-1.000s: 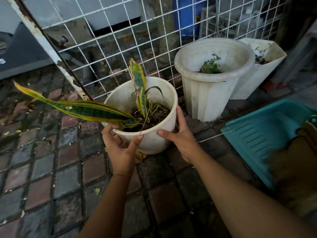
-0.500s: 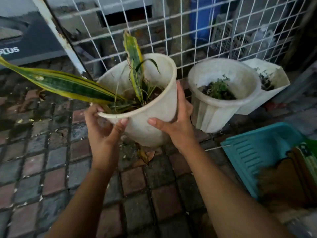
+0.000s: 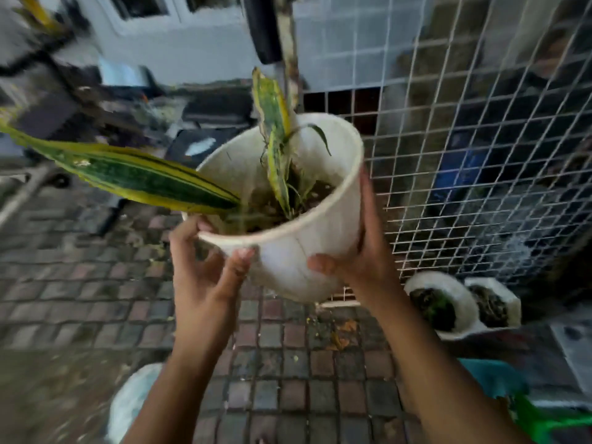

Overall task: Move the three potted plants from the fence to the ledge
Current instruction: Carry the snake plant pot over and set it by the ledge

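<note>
A white pot (image 3: 298, 251) with a green-and-yellow snake plant (image 3: 137, 177) is held high above the brick paving, tilted toward me. My left hand (image 3: 208, 270) grips its near left rim and side. On the pot's right wall my right hand (image 3: 358, 254) presses with fingers up. Two other white pots stand on the ground against the wire fence (image 3: 464, 161): a round one (image 3: 442, 302) with a small green plant and a squarer one (image 3: 493, 302) beside it. The view is motion-blurred.
Brick paving (image 3: 96, 299) covers the ground. A teal tray (image 3: 490, 376) and something green lie at the lower right. A pale bag-like shape (image 3: 134, 408) sits at the bottom left. Dark blurred objects and a white wall (image 3: 192, 43) fill the upper left.
Both hands have lifted the snake plant pot well off the ground. The view has swung left, so the two other pots now sit low on the right.
</note>
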Demonstrator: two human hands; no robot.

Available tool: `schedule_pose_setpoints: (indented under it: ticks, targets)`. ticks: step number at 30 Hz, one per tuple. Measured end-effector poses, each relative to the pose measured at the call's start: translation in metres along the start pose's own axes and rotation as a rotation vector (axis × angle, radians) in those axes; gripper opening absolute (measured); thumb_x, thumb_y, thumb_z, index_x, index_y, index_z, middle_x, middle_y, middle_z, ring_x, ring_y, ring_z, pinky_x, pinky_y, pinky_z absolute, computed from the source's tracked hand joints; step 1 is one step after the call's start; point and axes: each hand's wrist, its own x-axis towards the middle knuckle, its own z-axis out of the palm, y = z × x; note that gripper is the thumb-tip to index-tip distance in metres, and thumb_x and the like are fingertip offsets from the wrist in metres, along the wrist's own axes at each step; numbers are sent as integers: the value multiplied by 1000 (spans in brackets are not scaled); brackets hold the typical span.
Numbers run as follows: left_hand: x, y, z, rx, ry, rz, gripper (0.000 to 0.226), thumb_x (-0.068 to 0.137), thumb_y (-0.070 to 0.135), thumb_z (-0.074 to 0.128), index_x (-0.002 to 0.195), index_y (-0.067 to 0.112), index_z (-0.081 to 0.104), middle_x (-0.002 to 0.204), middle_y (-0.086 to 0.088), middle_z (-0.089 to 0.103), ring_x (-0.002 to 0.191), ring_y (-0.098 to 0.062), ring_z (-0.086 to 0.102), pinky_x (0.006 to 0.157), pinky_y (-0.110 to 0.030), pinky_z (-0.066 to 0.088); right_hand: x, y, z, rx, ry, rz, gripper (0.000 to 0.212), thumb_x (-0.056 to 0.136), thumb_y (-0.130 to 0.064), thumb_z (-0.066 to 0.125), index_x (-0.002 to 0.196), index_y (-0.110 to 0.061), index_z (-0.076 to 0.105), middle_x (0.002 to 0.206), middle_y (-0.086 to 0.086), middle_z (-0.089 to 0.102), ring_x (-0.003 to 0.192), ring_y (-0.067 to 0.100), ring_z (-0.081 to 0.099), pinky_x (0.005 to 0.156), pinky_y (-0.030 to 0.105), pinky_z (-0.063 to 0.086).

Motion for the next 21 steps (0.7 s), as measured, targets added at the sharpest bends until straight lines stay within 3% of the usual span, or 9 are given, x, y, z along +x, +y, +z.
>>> schedule_pose_setpoints:
  ticks: [3,6,9,11,13,16,19,21]
  targets:
    - [19,118,-29,92,106,-33,35,83,69,73,107,57,50,118,4,50,95,-9,56,78,-32,53,28,-119,41,-191,-161,-98,134,47,-75,88,157,-39,19,165,13,26,155,30,29,126,55,32]
    - [40,212,-69,132,179,22,33,84,68,72,107,59,50,114,15,54,93,-6,58,76,-29,54,47,-199,93,-229,-225,-149,126,51,-59,89,155,-54,17,159,-1,28,153,19,29,126,52,31]
    - [68,283,-111,213,245,101,31,85,52,70,109,57,50,121,-7,52,87,2,63,74,-18,55,63,-254,156,-44,-267,-165,131,54,-50,95,162,-48,22,168,4,29,156,26,32,123,57,36]
    - [90,323,-144,250,287,123,34,82,51,72,108,56,51,131,-23,48,94,-6,66,81,-27,58,73,-282,203,67,-294,-201,127,58,-50,97,162,-48,23,170,3,31,156,27,35,121,60,39]
    - [109,352,-177,250,307,143,39,79,59,78,109,56,53,136,-29,47,102,-24,69,91,-49,60,80,-300,250,151,-304,-234,122,62,-50,97,160,-51,23,170,-2,34,155,25,38,119,61,40]
    - [135,372,-230,324,349,214,47,78,74,74,115,57,51,129,-30,50,114,-54,59,97,-74,48,89,-312,318,239,-288,-285,123,63,-38,97,161,-49,23,167,-8,40,153,20,43,116,45,49]
    - [161,388,-277,423,388,335,46,79,78,70,117,63,48,125,-12,50,116,-55,52,94,-78,42,97,-322,381,317,-285,-328,118,63,-25,90,156,-58,25,163,-17,43,150,12,45,109,26,51]
    - [177,396,-305,454,424,408,52,76,80,70,120,65,46,127,0,46,122,-50,49,100,-74,42,102,-330,419,354,-304,-325,121,58,-32,96,154,-59,27,164,-13,42,151,16,45,113,36,50]
